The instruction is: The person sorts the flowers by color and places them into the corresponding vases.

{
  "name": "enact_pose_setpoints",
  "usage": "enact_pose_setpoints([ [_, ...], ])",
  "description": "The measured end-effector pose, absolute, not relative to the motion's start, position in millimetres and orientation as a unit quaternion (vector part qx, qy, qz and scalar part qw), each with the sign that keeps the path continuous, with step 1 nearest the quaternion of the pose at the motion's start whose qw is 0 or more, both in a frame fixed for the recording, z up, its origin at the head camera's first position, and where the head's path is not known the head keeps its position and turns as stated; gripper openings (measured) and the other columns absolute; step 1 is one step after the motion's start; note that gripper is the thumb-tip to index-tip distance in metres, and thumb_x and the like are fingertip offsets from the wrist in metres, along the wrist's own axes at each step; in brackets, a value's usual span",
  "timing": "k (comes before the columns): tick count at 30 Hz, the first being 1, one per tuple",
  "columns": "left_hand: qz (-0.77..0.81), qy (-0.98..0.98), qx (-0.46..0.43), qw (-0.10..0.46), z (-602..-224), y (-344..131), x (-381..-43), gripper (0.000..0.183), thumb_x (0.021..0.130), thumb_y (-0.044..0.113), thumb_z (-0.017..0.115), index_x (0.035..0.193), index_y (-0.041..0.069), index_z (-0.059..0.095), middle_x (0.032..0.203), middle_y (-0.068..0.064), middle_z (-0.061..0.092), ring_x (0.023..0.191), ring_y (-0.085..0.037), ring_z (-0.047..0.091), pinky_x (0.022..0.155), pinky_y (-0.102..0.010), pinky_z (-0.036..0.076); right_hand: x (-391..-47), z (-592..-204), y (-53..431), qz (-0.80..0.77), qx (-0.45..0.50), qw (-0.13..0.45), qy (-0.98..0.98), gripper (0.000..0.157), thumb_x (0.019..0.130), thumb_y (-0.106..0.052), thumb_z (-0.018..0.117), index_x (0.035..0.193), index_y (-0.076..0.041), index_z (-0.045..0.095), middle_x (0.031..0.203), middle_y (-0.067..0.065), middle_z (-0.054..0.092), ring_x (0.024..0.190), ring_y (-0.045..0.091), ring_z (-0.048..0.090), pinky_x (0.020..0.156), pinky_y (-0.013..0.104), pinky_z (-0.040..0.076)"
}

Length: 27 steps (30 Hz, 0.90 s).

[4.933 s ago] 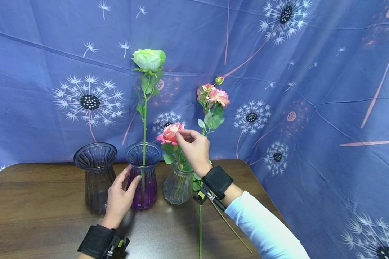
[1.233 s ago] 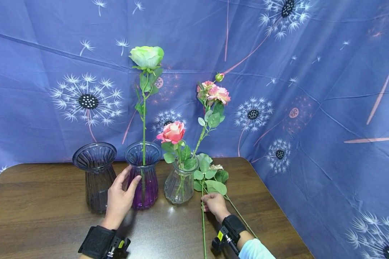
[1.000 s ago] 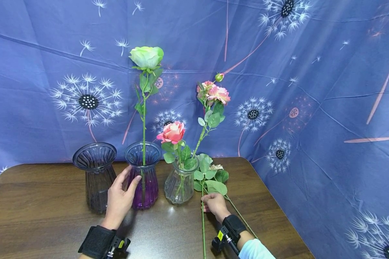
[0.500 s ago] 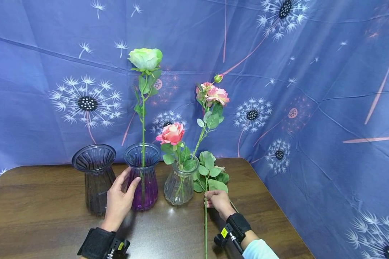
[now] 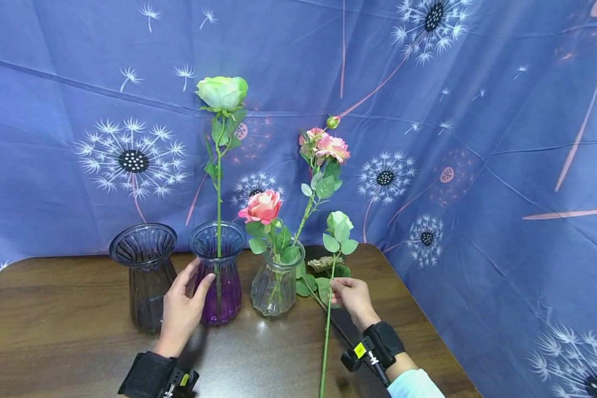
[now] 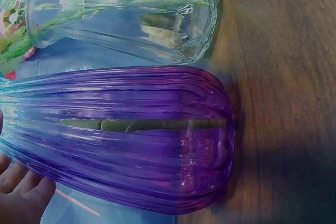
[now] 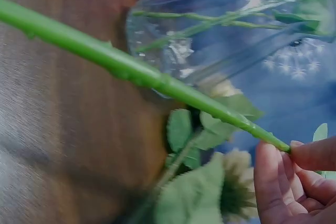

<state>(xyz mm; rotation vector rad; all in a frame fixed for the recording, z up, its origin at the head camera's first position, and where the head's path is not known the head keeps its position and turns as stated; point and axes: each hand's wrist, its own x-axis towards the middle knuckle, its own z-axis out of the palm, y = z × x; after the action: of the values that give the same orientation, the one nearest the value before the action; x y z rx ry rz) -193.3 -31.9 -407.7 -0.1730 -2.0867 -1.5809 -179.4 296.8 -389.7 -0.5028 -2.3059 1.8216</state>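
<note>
My left hand (image 5: 183, 309) holds the purple ribbed glass vase (image 5: 224, 298) at its side, thumb and fingers about its neck. In that vase stands a tall green-white rose (image 5: 222, 94), its cut stem end visible through the glass in the left wrist view. My right hand (image 5: 353, 298) pinches the green stem of a small pale-green rose (image 5: 339, 222) between thumb and fingers. This rose is upright and lifted, its thorny stem (image 7: 131, 66) crossing the right wrist view. A clear glass vase (image 5: 273, 293) between the hands holds a coral-pink rose (image 5: 262, 207) and a taller pink flower spray (image 5: 330, 146).
A dark grey glass vase (image 5: 151, 287) stands at the left with no flower in it. Behind my right hand a beige flower (image 5: 325, 264) with green leaves lies on the wooden table (image 5: 69, 309). A blue dandelion-print cloth (image 5: 453, 166) hangs right behind the table.
My right hand moved from the coral-pink rose down to the stems on the table, gripped the pale-green rose's stem and raised it. My left hand stays on the purple vase.
</note>
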Motion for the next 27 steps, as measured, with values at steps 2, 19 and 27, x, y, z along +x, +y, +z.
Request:
enact_pose_setpoints([
  [2,-0.583,-0.767,-0.065,0.258,-407.5,-31.7,-193.1,0.044,0.088,0.012,0.065,0.129,0.000,0.053,0.128,-0.022,0.057,0.117,-0.034,0.055,0.092,0.003,0.034,-179.8,-381.4,300.7,0.611,-0.167,0.091,-0.769,0.026,0.090,-0.001,0.056,0.108,0.018,0.057,0.066,0.003,0.062,0.055,0.007,0.058,0.052,0.017,0.053],
  [19,-0.589,-0.765,-0.059,0.255,-409.3,-30.8,-193.3,0.044,0.088,0.012,0.066,0.128,0.000,0.053,0.127,-0.022,0.057,0.117,-0.033,0.055,0.091,0.005,0.032,-178.5,-296.9,317.2,0.587,-0.139,0.195,-0.773,0.028,0.092,-0.005,0.055,0.112,0.015,0.057,0.061,-0.014,0.060,0.053,0.001,0.062,0.056,0.016,0.055],
  [27,-0.586,-0.765,-0.058,0.259,-408.8,-30.5,-193.6,0.044,0.088,0.011,0.066,0.128,0.000,0.053,0.127,-0.022,0.057,0.118,-0.033,0.055,0.091,0.005,0.032,-182.3,-261.4,309.6,0.574,-0.113,0.249,-0.772,0.027,0.092,-0.006,0.057,0.112,0.013,0.059,0.065,-0.015,0.061,0.055,-0.001,0.060,0.056,0.017,0.055],
])
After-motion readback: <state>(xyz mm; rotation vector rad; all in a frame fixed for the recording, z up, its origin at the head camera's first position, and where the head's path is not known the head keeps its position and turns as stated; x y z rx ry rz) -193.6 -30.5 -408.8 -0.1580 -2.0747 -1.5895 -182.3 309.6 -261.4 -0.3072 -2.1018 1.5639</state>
